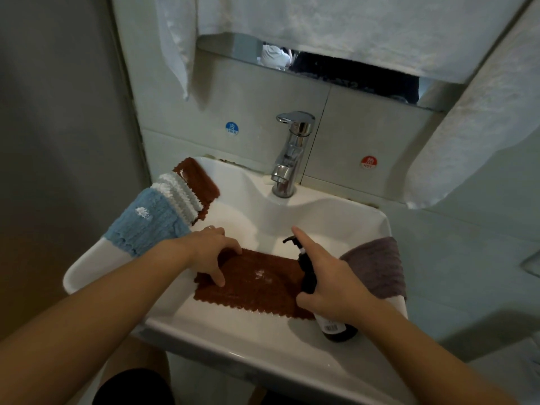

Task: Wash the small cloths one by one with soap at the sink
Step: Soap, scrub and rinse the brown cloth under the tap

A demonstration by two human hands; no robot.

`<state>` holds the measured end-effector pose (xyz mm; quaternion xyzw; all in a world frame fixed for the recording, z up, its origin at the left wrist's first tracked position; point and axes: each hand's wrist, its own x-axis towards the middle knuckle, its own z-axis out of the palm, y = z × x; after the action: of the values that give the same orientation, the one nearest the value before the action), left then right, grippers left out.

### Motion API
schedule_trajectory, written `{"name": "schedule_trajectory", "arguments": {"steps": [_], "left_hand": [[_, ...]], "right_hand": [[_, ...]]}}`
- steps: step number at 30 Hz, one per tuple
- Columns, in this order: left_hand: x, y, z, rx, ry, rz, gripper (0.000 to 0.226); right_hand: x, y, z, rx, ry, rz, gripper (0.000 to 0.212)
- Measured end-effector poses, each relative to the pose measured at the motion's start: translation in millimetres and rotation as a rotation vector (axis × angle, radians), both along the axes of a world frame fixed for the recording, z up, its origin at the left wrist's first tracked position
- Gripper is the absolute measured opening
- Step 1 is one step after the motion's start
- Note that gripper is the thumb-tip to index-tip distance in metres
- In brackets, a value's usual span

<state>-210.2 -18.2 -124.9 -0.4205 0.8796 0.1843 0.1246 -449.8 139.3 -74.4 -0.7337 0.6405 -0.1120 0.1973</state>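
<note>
Across the white sink, in front of the tap, a brown cloth with zigzag edges lies spread flat, its long axis running side to side, from the near left of the bowl toward the right rim, and tilted a little so its right end sits nearer the person. A small dab of white foam sits near its middle. The left hand rests on the cloth's left end with fingers spread and bent, the fingertips pressing the fabric down. The right hand is at the cloth's right end, wrapped round the neck of a dark soap bottle, with the forefinger stretched out over the pump head; the nozzle points left, toward the cloth. The bottle leans with its base toward the person, and the base with a barcode label shows below the palm, while most of its body is hidden by the hand. Whether the bottle's base touches the sink rim is hard to tell. Left of the tap, on the sink's left rim, a blue cloth, a white and grey striped cloth and another brown cloth overlap one another. Right of the tap, a grey-purple cloth hangs over the right rim, its near edge partly covered by the right hand. White towels hang above the tap, cut off by the top edge.
</note>
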Motion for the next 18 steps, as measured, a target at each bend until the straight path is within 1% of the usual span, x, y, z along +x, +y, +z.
{"name": "schedule_trajectory", "arguments": {"steps": [5, 14, 16, 18], "left_hand": [[1.2, -1.7, -3.3, 0.010, 0.029, 0.001, 0.084], [1.2, -1.1, -2.8, 0.005, 0.023, -0.002, 0.085], [1.0, -1.3, -2.8, 0.007, 0.022, 0.001, 0.085], [1.2, -1.4, -2.7, 0.008, 0.019, 0.003, 0.086]], "right_hand": [[11.0, -7.7, -5.2, -0.011, 0.042, 0.058, 0.097], [17.6, -20.8, -14.9, -0.031, 0.044, 0.026, 0.069], [18.5, -18.2, -15.4, -0.060, 0.056, 0.040, 0.067], [16.0, -15.2, -15.7, -0.092, 0.043, 0.026, 0.072]]}}
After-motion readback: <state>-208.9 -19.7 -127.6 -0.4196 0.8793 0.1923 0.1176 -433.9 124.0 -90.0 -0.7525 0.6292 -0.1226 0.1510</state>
